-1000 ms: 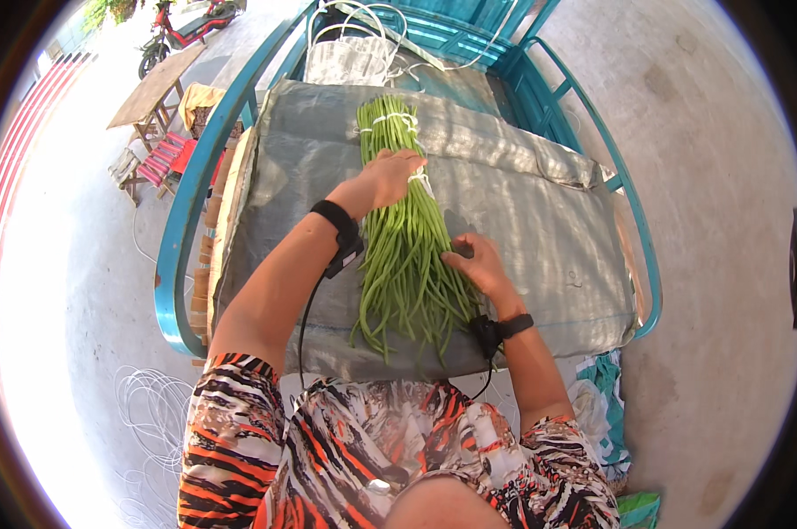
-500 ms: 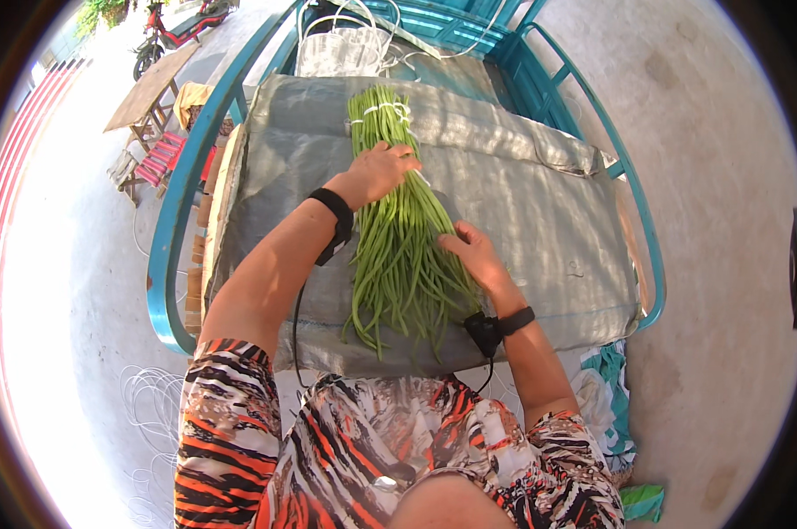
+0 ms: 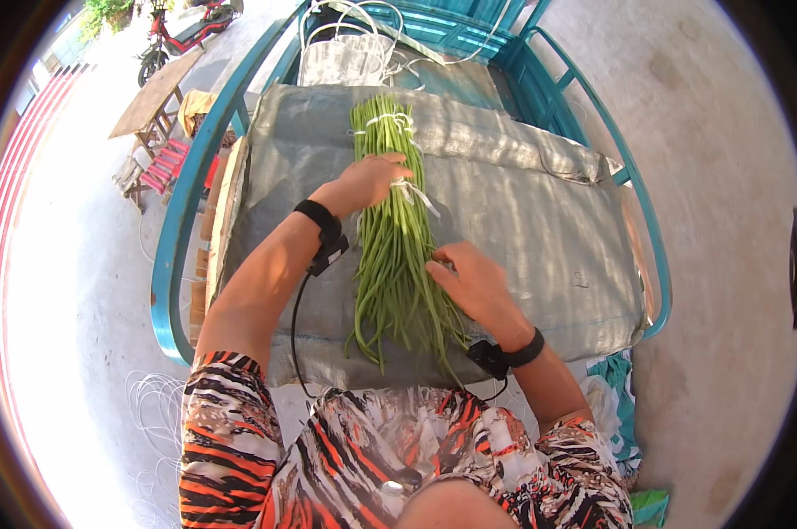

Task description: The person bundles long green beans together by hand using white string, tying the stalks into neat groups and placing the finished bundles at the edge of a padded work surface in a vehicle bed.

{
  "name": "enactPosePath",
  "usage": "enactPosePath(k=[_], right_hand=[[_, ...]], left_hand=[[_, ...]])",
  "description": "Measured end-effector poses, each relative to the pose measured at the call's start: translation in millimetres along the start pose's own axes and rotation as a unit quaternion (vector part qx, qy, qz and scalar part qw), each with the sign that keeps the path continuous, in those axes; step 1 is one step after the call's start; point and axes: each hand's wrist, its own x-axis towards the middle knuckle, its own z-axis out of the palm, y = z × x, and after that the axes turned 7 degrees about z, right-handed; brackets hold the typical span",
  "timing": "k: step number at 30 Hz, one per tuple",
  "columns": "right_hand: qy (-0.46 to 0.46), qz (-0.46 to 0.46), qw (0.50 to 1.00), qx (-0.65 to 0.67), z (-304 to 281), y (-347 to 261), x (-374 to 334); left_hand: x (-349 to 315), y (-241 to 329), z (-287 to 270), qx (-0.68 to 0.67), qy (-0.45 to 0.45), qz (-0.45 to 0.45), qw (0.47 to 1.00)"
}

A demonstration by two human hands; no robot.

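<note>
Nearest us, above the patterned shirt (image 3: 372,441), the beans' loose tips are fanning out toward the person; these long green beans (image 3: 389,256) are lying lengthwise in a bundle on the surface, mid-way across its grey sheet (image 3: 539,256). At their right edge we are seeing the right hand (image 3: 433,262), thumb and forefinger close against the stems, though we are not managing to tell whether it is pinching any. Farther up, the left hand (image 3: 396,172) is lying across the bundle just above a white middle tie (image 3: 407,187); its thumb is hidden, so we are not able to tell how firmly it is gripping. For good work here, we are judging, the left hand should be steadying the bundle without crushing it, the right drawing strays inward along their length rather than bending them. Beyond, an upper tie (image 3: 389,121) is circling the bundle's far end, a white bag (image 3: 341,66) is sitting inside the teal cart (image 3: 160,282), and a red scooter (image 3: 187,37) is standing in the background.
</note>
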Motion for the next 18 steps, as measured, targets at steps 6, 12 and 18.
enactPosePath(k=[6, 12, 18], right_hand=[[-0.02, 0.031, 0.993, 0.115, -15, 15, 42], [-0.102, 0.109, 0.94, 0.308, 11, 50, 115], [-0.092, 0.161, 0.902, 0.391, 57, 57, 175]], left_hand=[[6, -48, -7, -0.191, 0.236, -0.232, 0.924], [35, -82, 14, -0.335, 0.139, -0.333, 0.87], [52, -114, 47, -0.351, 0.188, -0.436, 0.807]])
